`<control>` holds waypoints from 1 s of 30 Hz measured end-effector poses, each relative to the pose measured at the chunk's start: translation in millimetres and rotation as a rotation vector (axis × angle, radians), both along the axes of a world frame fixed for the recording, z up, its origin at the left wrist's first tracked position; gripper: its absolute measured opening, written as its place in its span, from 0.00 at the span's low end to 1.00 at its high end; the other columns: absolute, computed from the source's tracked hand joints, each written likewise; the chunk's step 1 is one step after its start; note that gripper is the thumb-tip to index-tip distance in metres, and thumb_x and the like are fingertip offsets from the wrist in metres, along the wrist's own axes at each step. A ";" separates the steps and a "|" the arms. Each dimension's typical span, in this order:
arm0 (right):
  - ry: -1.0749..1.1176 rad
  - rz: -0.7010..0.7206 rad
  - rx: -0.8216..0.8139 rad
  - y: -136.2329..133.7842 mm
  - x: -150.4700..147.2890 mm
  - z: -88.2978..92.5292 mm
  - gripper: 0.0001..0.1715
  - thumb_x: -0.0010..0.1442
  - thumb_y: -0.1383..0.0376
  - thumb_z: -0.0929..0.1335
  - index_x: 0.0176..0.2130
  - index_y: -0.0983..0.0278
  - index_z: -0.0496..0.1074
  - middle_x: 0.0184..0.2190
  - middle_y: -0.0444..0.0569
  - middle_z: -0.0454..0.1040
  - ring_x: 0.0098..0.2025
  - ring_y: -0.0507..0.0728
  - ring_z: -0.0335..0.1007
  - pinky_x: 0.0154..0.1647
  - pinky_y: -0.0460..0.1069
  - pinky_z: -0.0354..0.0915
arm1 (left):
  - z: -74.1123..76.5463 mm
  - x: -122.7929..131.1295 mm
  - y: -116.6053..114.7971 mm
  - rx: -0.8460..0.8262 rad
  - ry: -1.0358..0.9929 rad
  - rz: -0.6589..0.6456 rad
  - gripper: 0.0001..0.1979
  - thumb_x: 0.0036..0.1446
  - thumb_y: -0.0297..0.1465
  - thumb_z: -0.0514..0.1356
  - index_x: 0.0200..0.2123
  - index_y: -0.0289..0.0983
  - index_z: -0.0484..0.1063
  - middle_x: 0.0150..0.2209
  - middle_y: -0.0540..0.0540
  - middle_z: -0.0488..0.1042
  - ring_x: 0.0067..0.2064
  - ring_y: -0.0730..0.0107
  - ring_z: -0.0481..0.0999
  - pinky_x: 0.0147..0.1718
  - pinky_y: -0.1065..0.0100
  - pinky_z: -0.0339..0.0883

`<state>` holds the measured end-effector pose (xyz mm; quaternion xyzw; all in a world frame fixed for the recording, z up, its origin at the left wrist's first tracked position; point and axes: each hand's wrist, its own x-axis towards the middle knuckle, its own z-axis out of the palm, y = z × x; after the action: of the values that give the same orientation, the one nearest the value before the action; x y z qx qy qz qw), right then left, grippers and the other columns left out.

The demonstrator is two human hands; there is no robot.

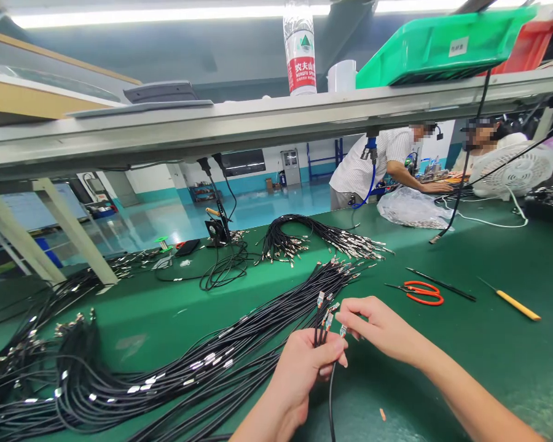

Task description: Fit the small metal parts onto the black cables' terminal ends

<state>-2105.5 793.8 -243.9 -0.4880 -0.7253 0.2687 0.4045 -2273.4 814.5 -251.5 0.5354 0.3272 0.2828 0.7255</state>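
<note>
My left hand is closed around a small bunch of thin black wires, their metal terminal ends sticking up above my fist. My right hand pinches one wire's terminal just right of that bunch, fingers pressed together. Both hands hover over the green table mat near its front. A long bundle of black wires with metal terminals runs from my hands toward the lower left.
Orange-handled scissors, a black tool and a yellow-handled tool lie to the right. Another wire bundle sits further back. A shelf overhead carries a water bottle and green bin. Two people work at back right beside a white fan.
</note>
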 end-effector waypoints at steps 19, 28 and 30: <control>0.229 0.072 -0.161 0.9 1.0 -8.3 0.21 0.61 0.57 0.59 0.22 0.66 0.61 0.18 0.41 0.60 0.20 0.48 0.55 0.21 0.43 0.52 | -1.2 -1.8 2.7 0.037 -0.049 -0.019 0.10 0.47 0.33 0.62 0.25 0.31 0.66 0.21 0.50 0.63 0.19 0.82 0.46 0.19 0.73 0.37; 0.256 0.107 -0.159 1.6 2.1 -10.6 0.20 0.61 0.57 0.60 0.23 0.66 0.62 0.18 0.41 0.61 0.21 0.48 0.56 0.22 0.43 0.52 | 0.1 -0.2 0.7 0.052 -0.013 0.027 0.10 0.46 0.33 0.62 0.26 0.32 0.68 0.21 0.49 0.66 0.18 0.82 0.48 0.19 0.73 0.39; 0.248 0.097 -0.173 1.8 1.6 -10.9 0.21 0.60 0.56 0.60 0.23 0.66 0.62 0.17 0.41 0.61 0.21 0.48 0.56 0.22 0.43 0.52 | -0.1 -0.1 0.6 0.055 -0.001 0.040 0.10 0.46 0.33 0.63 0.25 0.31 0.68 0.21 0.49 0.66 0.19 0.82 0.48 0.19 0.73 0.39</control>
<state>-2103.9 795.6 -254.8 -0.4484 -0.6666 0.4077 0.4339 -2273.5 815.0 -251.6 0.5481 0.3296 0.3065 0.7050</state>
